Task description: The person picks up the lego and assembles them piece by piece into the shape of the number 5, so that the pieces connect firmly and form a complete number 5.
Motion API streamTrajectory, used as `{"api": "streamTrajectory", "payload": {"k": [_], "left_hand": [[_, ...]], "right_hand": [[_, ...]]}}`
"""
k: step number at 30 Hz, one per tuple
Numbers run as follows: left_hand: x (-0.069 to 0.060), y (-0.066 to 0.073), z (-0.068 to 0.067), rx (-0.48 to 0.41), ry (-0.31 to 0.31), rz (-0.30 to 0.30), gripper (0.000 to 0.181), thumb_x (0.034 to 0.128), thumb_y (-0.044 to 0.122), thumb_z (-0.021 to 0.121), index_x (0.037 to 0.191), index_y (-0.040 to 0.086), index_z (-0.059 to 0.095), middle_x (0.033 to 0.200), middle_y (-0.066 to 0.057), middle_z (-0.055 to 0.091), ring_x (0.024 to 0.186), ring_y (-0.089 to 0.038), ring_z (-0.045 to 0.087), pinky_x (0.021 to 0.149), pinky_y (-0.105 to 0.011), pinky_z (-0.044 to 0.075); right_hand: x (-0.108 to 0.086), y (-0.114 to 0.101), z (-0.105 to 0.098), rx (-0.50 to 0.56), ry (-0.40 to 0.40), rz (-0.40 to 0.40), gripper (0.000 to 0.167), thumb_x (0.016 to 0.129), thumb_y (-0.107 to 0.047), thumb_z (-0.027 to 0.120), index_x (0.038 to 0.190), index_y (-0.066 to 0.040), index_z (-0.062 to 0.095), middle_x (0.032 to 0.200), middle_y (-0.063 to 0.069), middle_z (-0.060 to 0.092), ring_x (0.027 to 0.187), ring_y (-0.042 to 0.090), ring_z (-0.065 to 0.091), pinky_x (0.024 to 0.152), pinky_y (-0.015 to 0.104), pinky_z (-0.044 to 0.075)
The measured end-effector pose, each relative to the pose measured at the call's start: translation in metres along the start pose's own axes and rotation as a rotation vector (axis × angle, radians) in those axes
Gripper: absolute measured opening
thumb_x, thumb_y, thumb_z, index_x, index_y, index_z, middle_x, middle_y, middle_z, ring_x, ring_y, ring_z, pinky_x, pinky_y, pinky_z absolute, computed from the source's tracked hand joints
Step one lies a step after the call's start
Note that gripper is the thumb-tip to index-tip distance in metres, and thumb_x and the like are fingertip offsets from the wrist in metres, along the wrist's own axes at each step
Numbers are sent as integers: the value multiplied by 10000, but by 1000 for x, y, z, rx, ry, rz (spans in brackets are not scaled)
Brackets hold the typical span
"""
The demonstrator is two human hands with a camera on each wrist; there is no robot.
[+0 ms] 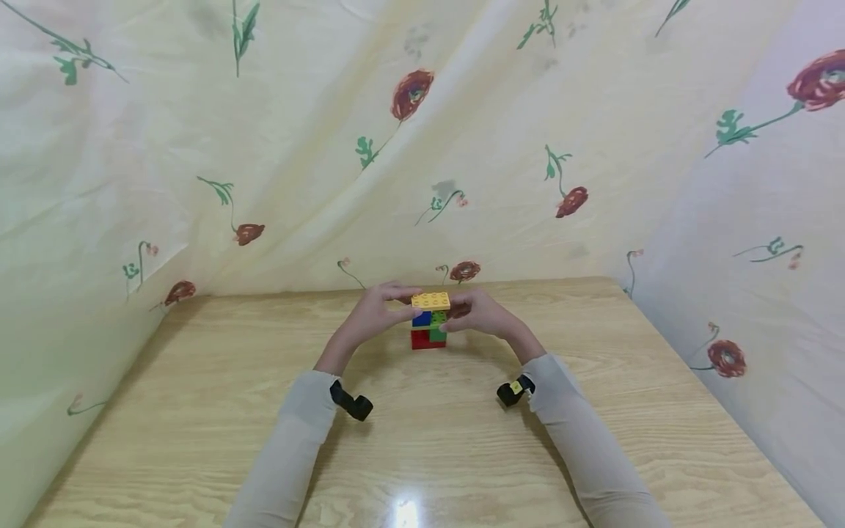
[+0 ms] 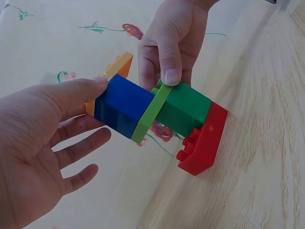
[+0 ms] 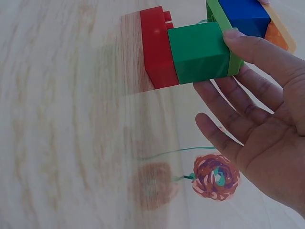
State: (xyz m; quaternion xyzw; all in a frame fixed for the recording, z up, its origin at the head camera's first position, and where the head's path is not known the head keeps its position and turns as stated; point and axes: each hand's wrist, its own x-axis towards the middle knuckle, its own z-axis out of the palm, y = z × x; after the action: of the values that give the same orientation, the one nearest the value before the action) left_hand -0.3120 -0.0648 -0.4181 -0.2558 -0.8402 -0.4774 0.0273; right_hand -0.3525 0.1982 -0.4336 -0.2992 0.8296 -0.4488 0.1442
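Note:
A stack of toy building bricks stands on the table. At its base is a red brick [image 2: 205, 143], with a green brick [image 2: 183, 109] on one end of it. A thin light green brick [image 2: 152, 114] lies across the green one. On its other end sits a blue brick [image 2: 124, 106], topped by a thin yellow brick [image 1: 430, 301]. My left hand [image 1: 375, 315] pinches the yellow brick near the blue one, its lower fingers spread. With thumb in front and fingers behind, my right hand [image 1: 485, 314] holds the light green brick where it meets the green one.
The wooden table [image 1: 422, 418] runs back to a flower-printed cloth [image 1: 317, 132], which hangs behind and along both sides. Black wrist devices sit on the left wrist [image 1: 351, 402] and right wrist [image 1: 515, 390]. The stack stands near the table's back edge.

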Motion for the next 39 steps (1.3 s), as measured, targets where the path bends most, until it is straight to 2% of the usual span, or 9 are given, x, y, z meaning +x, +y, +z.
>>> {"api": "streamTrajectory", "payload": {"k": [5, 8, 15, 21, 25, 39], "left_hand": [[-2, -3, 0, -40, -6, 4, 412, 920, 196, 772, 1317, 115, 698, 1255, -85, 697, 1130, -271, 670, 1042, -572, 491], [-1, -4, 0, -49, -7, 12, 421, 914, 183, 778, 1319, 106, 694, 1253, -97, 698, 1130, -284, 679, 1099, -616, 430], [-1, -2, -2, -81, -3, 0, 428, 904, 176, 789, 1315, 107, 695, 1265, -102, 706, 1122, -275, 688, 1081, -615, 446], [-1, -4, -1, -131, 24, -69, 409, 876, 212, 820, 1271, 156, 726, 1174, -52, 755, 1125, -231, 685, 1012, -511, 519], [-2, -7, 0, -169, 34, -92, 394, 861, 216, 835, 1240, 168, 741, 1132, -41, 769, 1108, -218, 691, 976, -461, 545], [-5, -9, 0, -257, 27, -103, 415, 857, 216, 839, 1255, 160, 733, 1181, -69, 757, 1110, -232, 699, 936, -415, 579]], "right_hand": [[0, -2, 1, 3, -2, 3, 423, 871, -135, 811, 1270, -48, 702, 1151, 129, 747, 1033, 237, 716, 909, 380, 587], [-1, -3, 1, 2, -3, 5, 423, 871, -127, 812, 1269, -40, 700, 1169, 147, 742, 1057, 267, 713, 929, 400, 582], [-1, -6, -1, -3, -3, 6, 436, 881, -116, 802, 1290, -19, 685, 1197, 177, 732, 1097, 317, 701, 954, 433, 573], [-1, -7, -1, -17, -14, 4, 434, 881, -121, 803, 1289, -33, 687, 1199, 154, 735, 1107, 303, 697, 959, 424, 572], [-3, -7, -2, -13, -25, -16, 441, 883, -91, 793, 1302, -23, 675, 1215, 160, 728, 1111, 315, 687, 978, 437, 564], [-5, -6, -4, -2, -46, -16, 475, 875, -61, 793, 1328, -17, 656, 1251, 179, 709, 1134, 329, 684, 976, 432, 569]]}}
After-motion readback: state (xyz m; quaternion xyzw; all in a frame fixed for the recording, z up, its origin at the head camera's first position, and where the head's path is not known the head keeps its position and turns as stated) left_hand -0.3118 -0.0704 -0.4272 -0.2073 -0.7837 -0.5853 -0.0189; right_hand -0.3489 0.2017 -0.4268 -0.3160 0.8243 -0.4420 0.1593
